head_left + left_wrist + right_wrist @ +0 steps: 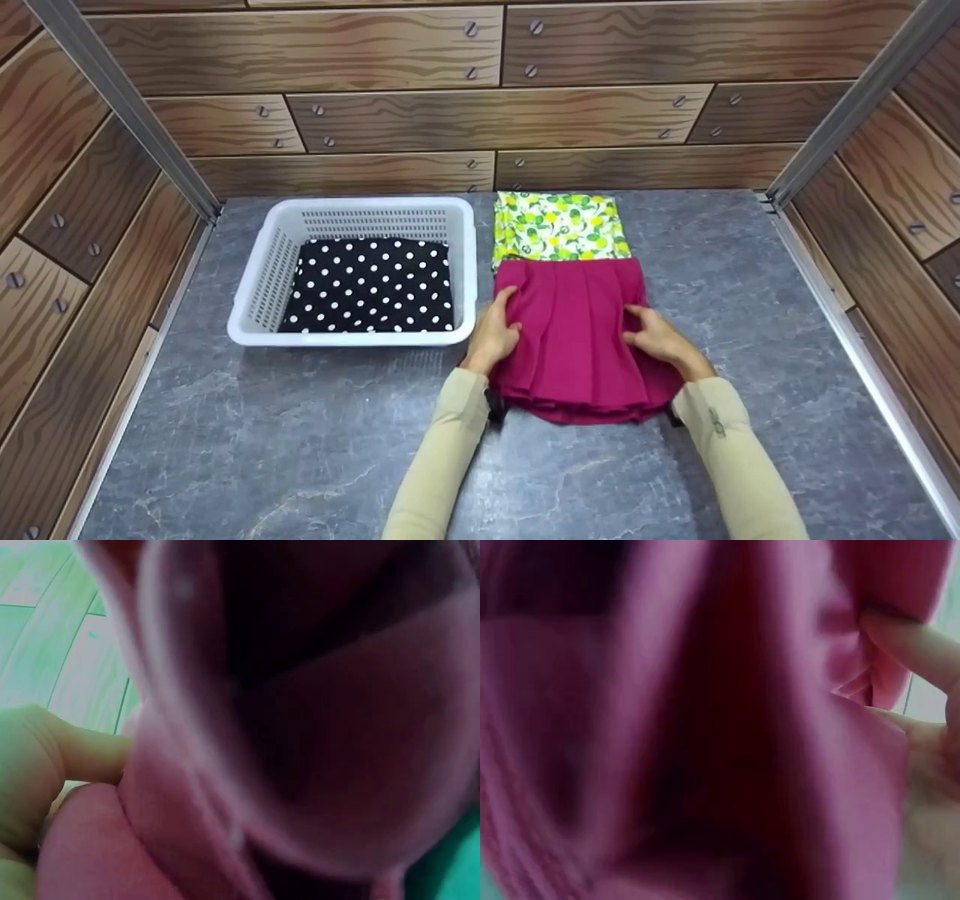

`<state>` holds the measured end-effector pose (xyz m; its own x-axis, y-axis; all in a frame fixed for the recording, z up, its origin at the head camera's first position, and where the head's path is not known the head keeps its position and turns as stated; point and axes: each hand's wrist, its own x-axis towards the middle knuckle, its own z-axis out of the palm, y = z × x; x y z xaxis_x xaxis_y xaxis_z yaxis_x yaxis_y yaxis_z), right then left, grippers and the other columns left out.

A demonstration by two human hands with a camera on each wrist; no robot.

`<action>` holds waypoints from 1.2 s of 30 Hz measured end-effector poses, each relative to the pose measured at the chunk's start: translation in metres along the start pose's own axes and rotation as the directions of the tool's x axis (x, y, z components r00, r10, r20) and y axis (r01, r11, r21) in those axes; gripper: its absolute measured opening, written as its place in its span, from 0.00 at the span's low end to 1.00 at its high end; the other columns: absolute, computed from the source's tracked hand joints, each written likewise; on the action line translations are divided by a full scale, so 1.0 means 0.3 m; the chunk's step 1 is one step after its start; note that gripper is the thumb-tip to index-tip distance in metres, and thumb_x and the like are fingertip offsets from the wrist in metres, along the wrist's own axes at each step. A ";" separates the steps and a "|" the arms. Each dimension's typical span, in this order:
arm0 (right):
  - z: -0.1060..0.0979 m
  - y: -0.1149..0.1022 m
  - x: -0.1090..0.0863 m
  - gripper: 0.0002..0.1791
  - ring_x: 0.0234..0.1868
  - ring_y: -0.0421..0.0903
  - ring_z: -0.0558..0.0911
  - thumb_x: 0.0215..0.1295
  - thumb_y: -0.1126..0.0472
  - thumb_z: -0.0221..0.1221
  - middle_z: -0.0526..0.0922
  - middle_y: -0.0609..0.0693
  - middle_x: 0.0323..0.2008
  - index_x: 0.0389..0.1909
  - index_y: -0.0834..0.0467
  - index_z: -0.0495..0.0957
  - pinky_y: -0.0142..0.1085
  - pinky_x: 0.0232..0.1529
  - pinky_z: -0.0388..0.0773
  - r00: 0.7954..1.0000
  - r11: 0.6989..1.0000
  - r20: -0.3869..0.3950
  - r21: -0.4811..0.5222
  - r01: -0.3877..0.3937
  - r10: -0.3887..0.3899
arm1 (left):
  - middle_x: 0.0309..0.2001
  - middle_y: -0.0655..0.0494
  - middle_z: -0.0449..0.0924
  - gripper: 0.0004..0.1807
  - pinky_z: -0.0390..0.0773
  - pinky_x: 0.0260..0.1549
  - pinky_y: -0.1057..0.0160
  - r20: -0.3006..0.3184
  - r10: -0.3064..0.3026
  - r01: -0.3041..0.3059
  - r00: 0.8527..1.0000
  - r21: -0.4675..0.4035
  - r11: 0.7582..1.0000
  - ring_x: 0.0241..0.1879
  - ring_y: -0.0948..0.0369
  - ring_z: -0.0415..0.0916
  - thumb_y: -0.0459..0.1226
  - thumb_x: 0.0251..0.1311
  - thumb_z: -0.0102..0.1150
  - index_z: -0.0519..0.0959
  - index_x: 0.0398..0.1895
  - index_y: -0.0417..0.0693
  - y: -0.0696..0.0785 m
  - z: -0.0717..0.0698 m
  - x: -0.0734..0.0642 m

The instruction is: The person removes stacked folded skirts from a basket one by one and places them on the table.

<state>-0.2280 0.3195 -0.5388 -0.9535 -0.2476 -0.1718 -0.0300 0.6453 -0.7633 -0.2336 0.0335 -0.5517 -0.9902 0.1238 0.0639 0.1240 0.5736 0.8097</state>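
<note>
A magenta pleated skirt (pixel 571 337) hangs between both hands, its hem toward the person. At its left edge the left hand (pixel 495 337) grips the fabric, thumb on the front. My right hand (pixel 661 339) pinches the opposite edge. Beyond the skirt lies a folded white cloth with a yellow and green lemon print (pixel 561 225), its near part covered by the skirt's top. Close up, skirt fabric (pixel 360 735) fills most of the left wrist view. In the right wrist view, thumb and finger hold the skirt (pixel 859 795) at the right side.
Left of the skirt stands a white plastic basket (pixel 247 300). Inside it lies a folded black cloth with white polka dots (pixel 375 289). The grey marbled tabletop (pixel 300 427) is bounded by wood-patterned walls (pixel 390 120) at the back and sides.
</note>
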 end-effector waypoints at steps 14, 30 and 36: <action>-0.045 0.010 -0.003 0.27 0.63 0.73 0.70 0.64 0.70 0.59 0.71 0.79 0.59 0.62 0.78 0.69 0.62 0.65 0.64 0.989 0.997 -0.143 -0.070 0.017 -0.027 | 0.66 0.29 0.64 0.32 0.70 0.64 0.48 0.003 -0.006 0.006 1.000 0.089 0.996 0.66 0.39 0.65 0.31 0.64 0.63 0.68 0.72 0.42 0.032 -0.012 -0.004; -0.028 -0.185 0.049 0.16 0.42 0.66 0.82 0.59 0.71 0.68 0.78 0.71 0.44 0.48 0.70 0.82 0.56 0.51 0.74 0.870 0.983 -0.467 -0.157 0.094 -0.158 | 0.55 0.47 0.83 0.17 0.77 0.55 0.56 0.029 0.166 -0.167 0.986 0.038 0.985 0.53 0.54 0.80 0.35 0.72 0.57 0.80 0.61 0.42 0.179 -0.246 0.008; 0.003 -0.271 0.102 0.19 0.48 0.65 0.80 0.61 0.69 0.68 0.80 0.71 0.50 0.53 0.70 0.81 0.53 0.51 0.75 0.912 0.979 -0.361 -0.126 0.161 -0.197 | 0.49 0.47 0.86 0.20 0.82 0.44 0.55 -0.012 0.156 -0.154 0.988 0.066 0.986 0.44 0.54 0.85 0.36 0.72 0.57 0.79 0.64 0.44 0.147 -0.352 0.014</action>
<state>-0.2545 0.2589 -0.4826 -0.9715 -0.0918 0.2184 -0.2211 0.6827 -0.6964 -0.2391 -0.0262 -0.4541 -0.9596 0.2017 0.1961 0.2793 0.5996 0.7500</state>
